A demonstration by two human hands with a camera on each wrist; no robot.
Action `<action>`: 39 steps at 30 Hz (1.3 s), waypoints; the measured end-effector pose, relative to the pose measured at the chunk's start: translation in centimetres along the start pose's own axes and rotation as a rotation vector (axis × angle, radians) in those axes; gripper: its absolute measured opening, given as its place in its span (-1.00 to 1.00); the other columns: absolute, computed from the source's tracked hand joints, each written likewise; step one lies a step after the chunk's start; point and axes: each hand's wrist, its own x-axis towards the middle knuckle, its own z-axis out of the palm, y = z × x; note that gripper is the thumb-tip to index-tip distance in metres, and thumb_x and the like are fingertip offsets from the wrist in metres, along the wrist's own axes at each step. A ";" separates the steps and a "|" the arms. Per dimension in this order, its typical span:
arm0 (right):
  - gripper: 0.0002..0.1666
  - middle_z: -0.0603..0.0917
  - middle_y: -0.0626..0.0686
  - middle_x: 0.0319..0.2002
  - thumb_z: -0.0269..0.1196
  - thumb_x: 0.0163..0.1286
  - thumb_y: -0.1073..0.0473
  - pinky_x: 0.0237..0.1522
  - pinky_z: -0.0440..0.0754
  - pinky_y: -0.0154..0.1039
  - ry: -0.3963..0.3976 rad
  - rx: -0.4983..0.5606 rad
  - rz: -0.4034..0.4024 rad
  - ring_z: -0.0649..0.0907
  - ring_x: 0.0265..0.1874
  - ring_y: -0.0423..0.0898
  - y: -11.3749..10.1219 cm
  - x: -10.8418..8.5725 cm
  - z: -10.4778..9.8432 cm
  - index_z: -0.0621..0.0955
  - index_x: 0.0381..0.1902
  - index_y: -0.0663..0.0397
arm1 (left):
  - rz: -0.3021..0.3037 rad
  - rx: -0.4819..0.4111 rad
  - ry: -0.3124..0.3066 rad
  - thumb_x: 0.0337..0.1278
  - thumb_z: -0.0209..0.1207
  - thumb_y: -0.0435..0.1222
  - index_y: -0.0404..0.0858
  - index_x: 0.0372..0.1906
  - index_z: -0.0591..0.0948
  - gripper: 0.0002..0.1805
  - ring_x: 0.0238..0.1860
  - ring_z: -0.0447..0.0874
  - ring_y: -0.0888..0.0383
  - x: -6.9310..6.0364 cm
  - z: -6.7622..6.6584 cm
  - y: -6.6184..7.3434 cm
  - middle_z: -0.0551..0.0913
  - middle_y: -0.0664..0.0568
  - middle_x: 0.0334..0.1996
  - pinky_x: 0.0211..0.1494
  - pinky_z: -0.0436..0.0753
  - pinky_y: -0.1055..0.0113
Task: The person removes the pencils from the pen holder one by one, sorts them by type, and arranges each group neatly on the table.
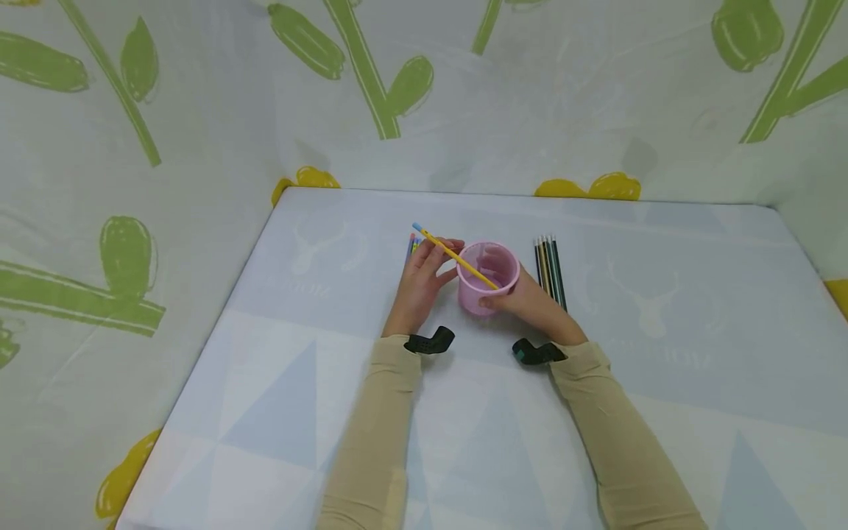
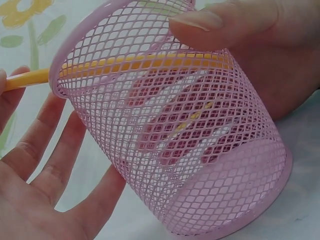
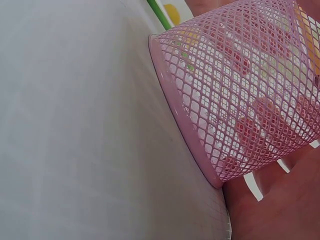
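A pink mesh pencil cup [image 1: 472,300] stands between the two hands, its mouth facing up in the head view. My right hand [image 1: 534,300] grips it from the right, thumb [image 2: 197,25] near the rim and fingers behind the mesh. My left hand [image 1: 419,283] pinches a yellow pencil [image 1: 447,252] with a blue end. That pencil slants over the rim, its lower part inside the cup [image 2: 175,135]. The left hand's other fingers [image 2: 65,145] spread beside the mesh. In the right wrist view, the cup's base [image 3: 182,110] is close to the tabletop; contact is unclear.
Several dark pencils [image 1: 550,269] lie side by side right of the cup. Behind the left hand, a few coloured pencils [image 1: 411,241] are partly hidden. The patterned tabletop [image 1: 298,294] meets a leaf-printed wall [image 1: 503,125] at its far edge.
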 end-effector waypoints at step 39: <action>-0.02 0.26 0.06 0.20 0.38 -0.01 0.25 0.13 0.29 0.00 -0.004 0.002 -0.001 0.21 0.21 0.02 0.0 0.1 0.0 0.10 0.29 -0.09 | 0.008 -0.159 -0.001 0.20 0.04 -0.15 -0.24 -0.09 0.50 -0.72 0.17 0.30 -0.04 0.1 -0.1 -0.3 0.42 -0.17 0.07 0.11 0.36 0.01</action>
